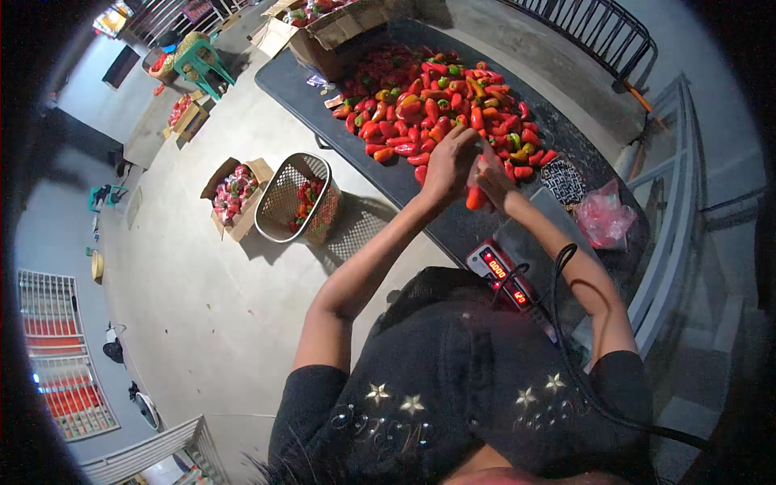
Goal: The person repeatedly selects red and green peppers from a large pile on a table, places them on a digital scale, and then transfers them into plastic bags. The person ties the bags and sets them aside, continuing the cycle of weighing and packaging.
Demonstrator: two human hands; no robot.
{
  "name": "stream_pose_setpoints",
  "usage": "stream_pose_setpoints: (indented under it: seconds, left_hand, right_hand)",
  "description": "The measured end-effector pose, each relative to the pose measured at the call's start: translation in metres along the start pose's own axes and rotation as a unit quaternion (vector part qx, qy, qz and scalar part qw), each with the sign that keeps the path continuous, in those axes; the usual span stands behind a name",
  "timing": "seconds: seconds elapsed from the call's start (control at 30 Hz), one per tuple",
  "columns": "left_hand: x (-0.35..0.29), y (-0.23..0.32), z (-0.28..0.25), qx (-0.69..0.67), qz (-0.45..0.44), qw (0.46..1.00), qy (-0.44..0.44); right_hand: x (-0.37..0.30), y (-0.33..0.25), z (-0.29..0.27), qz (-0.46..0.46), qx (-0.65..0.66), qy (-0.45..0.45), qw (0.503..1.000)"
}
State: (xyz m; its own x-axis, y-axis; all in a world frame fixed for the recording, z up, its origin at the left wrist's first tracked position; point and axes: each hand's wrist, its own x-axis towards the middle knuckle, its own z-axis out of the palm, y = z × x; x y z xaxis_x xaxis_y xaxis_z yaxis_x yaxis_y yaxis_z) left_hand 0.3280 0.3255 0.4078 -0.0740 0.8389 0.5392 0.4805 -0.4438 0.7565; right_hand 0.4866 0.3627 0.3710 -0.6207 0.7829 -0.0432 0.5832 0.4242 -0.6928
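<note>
A small clear plastic bag (pixel 474 175) is held up between the person's two hands, above the near edge of the table (pixel 440 222), with an orange-red pepper (pixel 474 199) showing at its lower end. The right hand (pixel 495 181) has its fingers closed on the side of the bag. The left hand (pixel 451 158) is bent over the top of it, fingers bunched together; whether they pinch the plastic or only touch it cannot be told.

Just beyond the hands, a broad pile of peppers (pixel 440 105) covers much of the dark table, mostly red, with some orange, yellow and green ones mixed in. To the right of the pile lie a black-and-white patterned cloth (pixel 563 181) and a crumpled heap of pink plastic (pixel 605 217). Nearer the person, below the hands, sits a scale (pixel 501 276) with two lit red displays. A dark cable (pixel 558 283) loops past the right forearm.

A cardboard box (pixel 323 50) stands at the far left end of the table. On the pale floor to the left, a woven-look basket (pixel 330 217) has red and green peppers inside, and just beside it is an open carton (pixel 245 225) filled with wrapped red peppers. Farther off stands a green plastic chair (pixel 202 63).
</note>
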Motion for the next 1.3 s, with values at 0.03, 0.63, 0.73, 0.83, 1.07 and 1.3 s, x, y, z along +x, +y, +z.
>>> stream_pose_setpoints:
  seconds: [0.03, 0.63, 0.73, 0.83, 1.07, 1.3]
  left_hand:
    - [0.002, 0.008, 0.002, -0.014, 0.016, 1.0, -0.015]
    - [0.036, -0.027, 0.012, -0.333, -0.218, 0.916, -0.038]
    - [0.048, -0.028, 0.013, -0.299, -0.2, 0.932, -0.054]
    - [0.049, -0.02, 0.021, -0.322, -0.216, 0.917, -0.096]
    - [0.051, -0.022, 0.041, -0.282, -0.221, 0.925, -0.123]
    - [0.06, -0.01, 0.055, -0.268, -0.195, 0.937, -0.108]
  right_hand:
    - [0.013, 0.018, 0.007, -0.02, 0.009, 0.004, 1.0]
    - [-0.024, 0.013, -0.024, 0.04, 0.54, 0.073, 0.837]
    - [-0.037, 0.014, -0.04, 0.064, 0.616, 0.085, 0.781]
    - [-0.048, 0.019, -0.05, 0.017, 0.665, 0.162, 0.729]
    - [-0.055, 0.021, -0.079, -0.108, 0.595, 0.293, 0.741]
    - [-0.046, 0.003, -0.09, -0.145, 0.198, 0.392, 0.887]
